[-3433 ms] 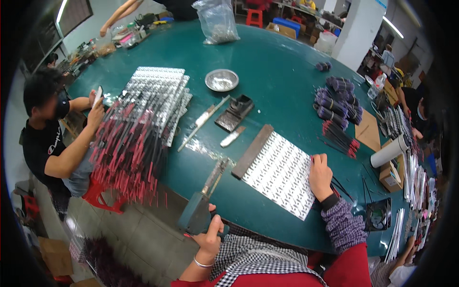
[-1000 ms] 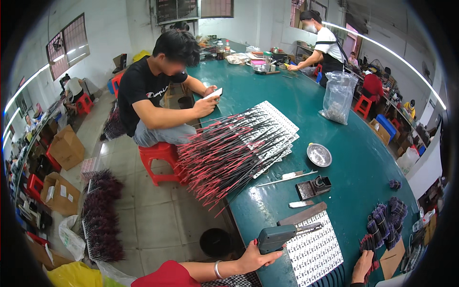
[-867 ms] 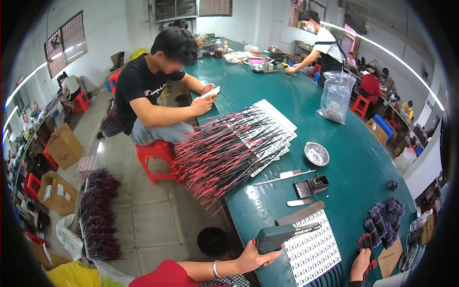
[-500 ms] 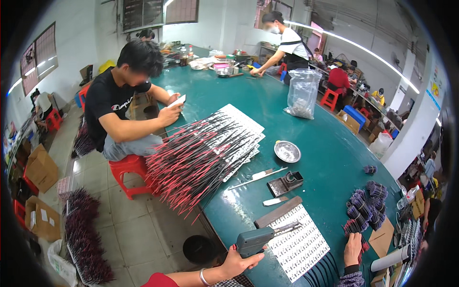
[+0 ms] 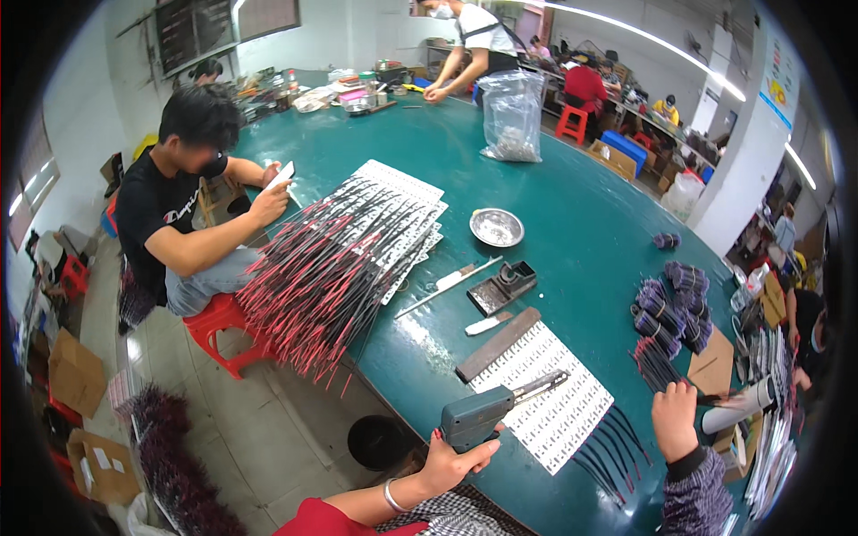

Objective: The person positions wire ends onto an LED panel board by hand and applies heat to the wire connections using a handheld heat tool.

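My left hand (image 5: 456, 460) is wrapped round the handle of a dark green soldering gun (image 5: 478, 420). The gun's metal barrel reaches over a white perforated board (image 5: 572, 402) marked with rows of small black shapes. Along the board's right edge, several black wires (image 5: 617, 451) lie in a row. To the right, my right hand (image 5: 675, 418) is closed in a fist above the table. A thin dark wire (image 5: 719, 399), blurred, sticks out from its right side. Just behind that hand lies a loose bundle of black wires with red ends (image 5: 654, 362).
Tied wire bundles (image 5: 684, 308) lie at the right. A brown bar (image 5: 500, 344), a metal stand (image 5: 502, 288) and a round metal dish (image 5: 497, 228) sit beyond the board. Boards heaped with red-and-black wires (image 5: 313, 277) overhang the left edge, near a seated person (image 5: 183, 196).
My right hand has drawn back from the wire bundle and closed into a fist. My view has shifted, moving the scene leftward. The left hand still grips the soldering gun over the board.
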Available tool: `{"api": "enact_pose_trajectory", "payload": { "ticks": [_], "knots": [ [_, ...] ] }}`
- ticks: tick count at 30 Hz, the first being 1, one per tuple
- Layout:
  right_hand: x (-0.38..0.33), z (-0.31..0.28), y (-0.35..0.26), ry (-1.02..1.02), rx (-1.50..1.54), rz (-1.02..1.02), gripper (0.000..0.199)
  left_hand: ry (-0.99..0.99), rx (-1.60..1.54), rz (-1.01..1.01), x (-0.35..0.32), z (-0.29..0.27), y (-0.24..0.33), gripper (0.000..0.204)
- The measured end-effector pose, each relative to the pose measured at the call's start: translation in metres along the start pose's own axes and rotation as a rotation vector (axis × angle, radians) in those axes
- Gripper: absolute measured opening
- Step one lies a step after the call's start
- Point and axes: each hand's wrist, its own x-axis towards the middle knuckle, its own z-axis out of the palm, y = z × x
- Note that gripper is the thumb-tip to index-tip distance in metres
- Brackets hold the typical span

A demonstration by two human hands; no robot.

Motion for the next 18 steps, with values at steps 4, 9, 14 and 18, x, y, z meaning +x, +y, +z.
{"api": "enact_pose_trajectory", "payload": {
  "ticks": [4, 9, 14, 18],
  "knots": [
    [-0.008, 0.064, -0.045, -0.133, -0.026, -0.089, 0.012, 0.040, -0.029, -0.001, -0.018, 0.009, 0.003, 0.022],
    [-0.028, 0.037, -0.040, 0.082, 0.309, 0.091, 0.010, 0.082, 0.085, 0.015, -0.028, -0.003, 0.018, 0.026],
    [-0.056, -0.054, -0.054, 0.197, 1.286, 0.202, 0.020, 0.063, 0.106, 0.019, -0.030, -0.006, 0.009, 0.029],
    [-0.062, -0.055, -0.102, 0.165, 1.638, 0.407, 0.015, 0.044, 0.205, -0.035, -0.041, -0.005, -0.005, 0.045]
  ]
}}
